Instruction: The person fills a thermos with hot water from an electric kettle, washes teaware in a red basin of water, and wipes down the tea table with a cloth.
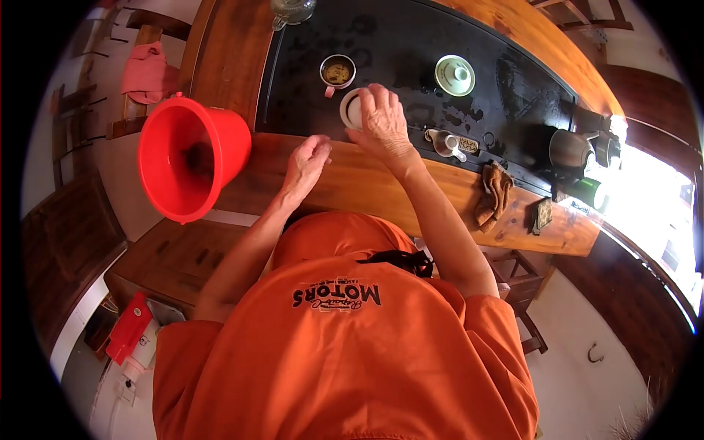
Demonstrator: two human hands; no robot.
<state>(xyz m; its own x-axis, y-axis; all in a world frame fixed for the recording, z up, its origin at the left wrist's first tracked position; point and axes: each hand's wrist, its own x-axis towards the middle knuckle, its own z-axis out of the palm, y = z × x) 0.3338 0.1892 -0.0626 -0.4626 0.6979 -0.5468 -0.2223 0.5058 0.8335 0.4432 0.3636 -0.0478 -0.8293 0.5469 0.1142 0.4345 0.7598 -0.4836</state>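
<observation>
R hand [381, 121] is held over the white dish [351, 110], nr the front edge of the black tray [396, 44]; fingers are bent down toward it, but whether it's pinched or only touched can't be told. L hand [306, 167] is held loosely curled, unclenched, above the front of the wooden worktop [348, 180], w/ nothing seen in it.

Progress, as judged: the cup [337, 72], just beyond the dish, is already part-filled w/ sth yellow-brown, & the lidded bowl [455, 76] is covered. Wet marks are left on the tray, not yet wiped; the brown cloth [494, 195] is left at the worktop's front edge, untouched by either hand. Dish is not yet set on or under anything that can be made out.

Unclear: much of the dish is hidden by R hand; the glass pot [292, 10] is cut off at top; dark pots [570, 150] are partly lost in glare; the bucket [233, 139] is shadowed inside; cup's contents can't be ID'd.
</observation>
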